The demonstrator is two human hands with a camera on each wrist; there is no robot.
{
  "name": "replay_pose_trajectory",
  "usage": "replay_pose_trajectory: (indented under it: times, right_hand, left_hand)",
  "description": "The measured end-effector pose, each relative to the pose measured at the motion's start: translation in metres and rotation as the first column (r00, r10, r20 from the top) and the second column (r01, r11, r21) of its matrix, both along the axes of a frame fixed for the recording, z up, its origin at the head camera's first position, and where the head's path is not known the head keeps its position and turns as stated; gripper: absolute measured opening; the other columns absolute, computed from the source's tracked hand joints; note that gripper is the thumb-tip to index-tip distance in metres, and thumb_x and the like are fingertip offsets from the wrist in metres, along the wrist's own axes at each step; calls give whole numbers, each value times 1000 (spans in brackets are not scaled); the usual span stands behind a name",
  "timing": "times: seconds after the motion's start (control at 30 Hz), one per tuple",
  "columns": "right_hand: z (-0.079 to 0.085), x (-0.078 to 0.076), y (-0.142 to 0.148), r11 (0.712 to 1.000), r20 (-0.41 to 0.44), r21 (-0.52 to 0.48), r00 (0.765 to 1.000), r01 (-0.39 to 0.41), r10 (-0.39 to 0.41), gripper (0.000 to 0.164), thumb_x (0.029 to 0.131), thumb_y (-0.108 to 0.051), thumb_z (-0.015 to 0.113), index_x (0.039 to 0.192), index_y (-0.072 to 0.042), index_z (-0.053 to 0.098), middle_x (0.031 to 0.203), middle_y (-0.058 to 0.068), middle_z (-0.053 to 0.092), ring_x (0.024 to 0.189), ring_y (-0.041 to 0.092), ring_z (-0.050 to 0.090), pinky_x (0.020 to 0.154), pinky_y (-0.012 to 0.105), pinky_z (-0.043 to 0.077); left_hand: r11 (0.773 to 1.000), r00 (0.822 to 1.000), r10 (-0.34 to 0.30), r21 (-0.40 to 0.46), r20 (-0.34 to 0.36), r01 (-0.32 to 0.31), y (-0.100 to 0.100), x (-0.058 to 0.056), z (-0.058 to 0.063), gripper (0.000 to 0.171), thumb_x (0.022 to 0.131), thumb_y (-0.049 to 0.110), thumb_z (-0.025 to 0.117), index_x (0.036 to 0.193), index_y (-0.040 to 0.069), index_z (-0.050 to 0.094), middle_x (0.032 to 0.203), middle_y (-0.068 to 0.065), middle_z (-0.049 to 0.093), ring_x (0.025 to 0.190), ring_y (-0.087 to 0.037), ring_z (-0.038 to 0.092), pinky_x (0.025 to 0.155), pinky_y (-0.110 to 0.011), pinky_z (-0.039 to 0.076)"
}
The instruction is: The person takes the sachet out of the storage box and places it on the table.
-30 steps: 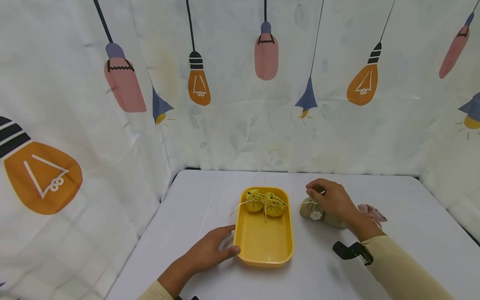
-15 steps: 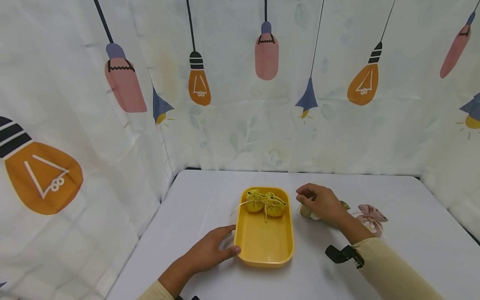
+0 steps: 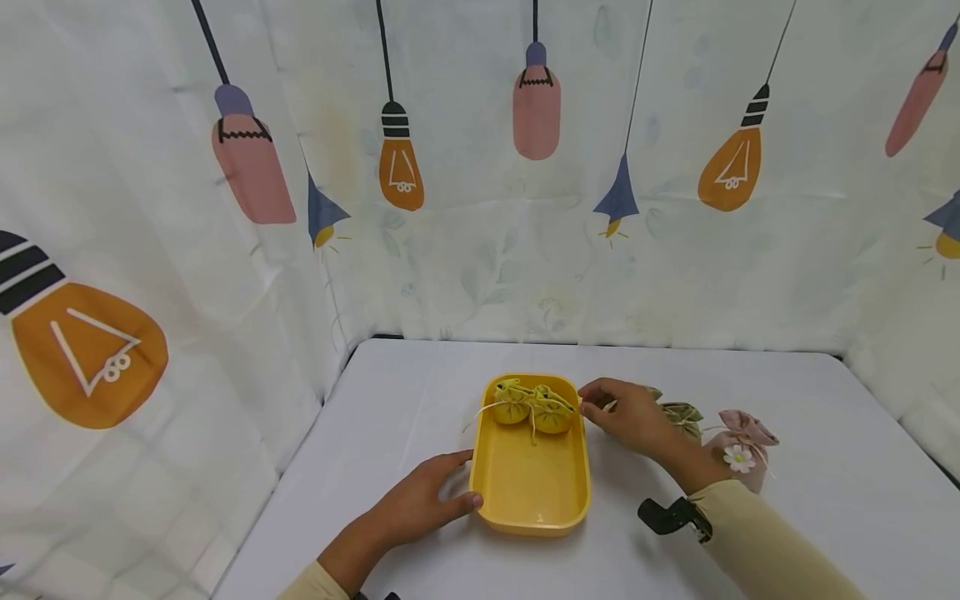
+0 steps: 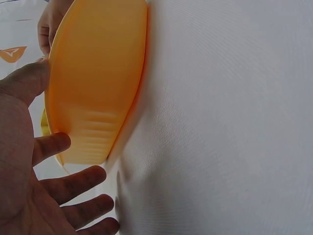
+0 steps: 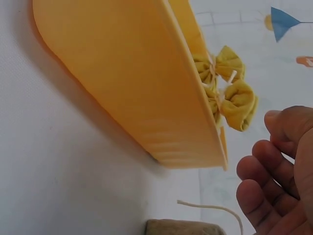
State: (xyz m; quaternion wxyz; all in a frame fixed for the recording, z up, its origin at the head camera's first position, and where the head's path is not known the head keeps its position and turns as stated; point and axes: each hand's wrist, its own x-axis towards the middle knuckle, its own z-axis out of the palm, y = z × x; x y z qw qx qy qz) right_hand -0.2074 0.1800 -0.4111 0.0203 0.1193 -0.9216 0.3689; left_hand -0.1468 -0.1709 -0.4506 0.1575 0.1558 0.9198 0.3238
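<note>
Left hand (image 3: 423,498) touches yellow tray (image 3: 534,492), fingers spread; right hand (image 3: 630,418) hangs empty, loosely bent, just beside it; yellow pouches (image 3: 552,416) inside, left of that hand; pink pouch (image 3: 742,442) to its right

From where I stand: one white table (image 3: 405,408), far corners rounded, with a pale, creased curtain (image 3: 450,267) hanging behind it and along both sides, faintly patterned with grey-green leaves. Printed on that cloth, on drawn cords: pink lamps with violet caps (image 3: 537,112), orange bulbs with black-banded necks (image 3: 401,173) and blue shades over yellow glows (image 3: 617,196). Item, at far left: one larger orange bulb (image 3: 90,358), white filament, tilted.
</note>
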Motion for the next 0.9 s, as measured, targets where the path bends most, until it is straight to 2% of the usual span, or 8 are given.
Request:
replay_pose_trajectory:
  times: [0.17,0.33,0.67,0.9]
  right_hand:
    - [-3,-1,-4,1000,-12,16,1000,-25,25,20,95,-19,76,114,-13,73,98,-6,70,91,14,65,78,35,58]
    - [-9,-2,-7,999,-22,14,999,-42,42,18,94,-18,77,111,-14,74,95,-7,69,89,13,64,71,31,56]
    - [-14,-4,-12,999,-18,24,999,-26,27,18,93,-21,79,110,-15,74,94,-8,68,88,13,63,65,29,55]
    - [-16,-7,-14,998,-20,49,999,-26,27,19,92,-20,80,110,-14,75,97,-6,68,89,16,60,67,30,53]
  left_hand:
    - [1000,1000,0,0,-5,0,0,0,0,82,91,66,66,155,19,46,154,-9,47,143,-37,41,112,-64,35]
    - [1000,1000,0,2,-4,0,1,0,0,82,91,66,66,155,19,46,154,-8,47,143,-37,41,111,-64,35]
    - [1000,1000,1,0,0,-1,2,0,1,81,91,65,67,155,19,47,154,-7,47,143,-36,41,112,-64,35]
    - [1000,1000,7,-5,5,-7,2,1,3,82,90,65,67,155,19,46,154,-7,48,143,-36,41,112,-64,35]
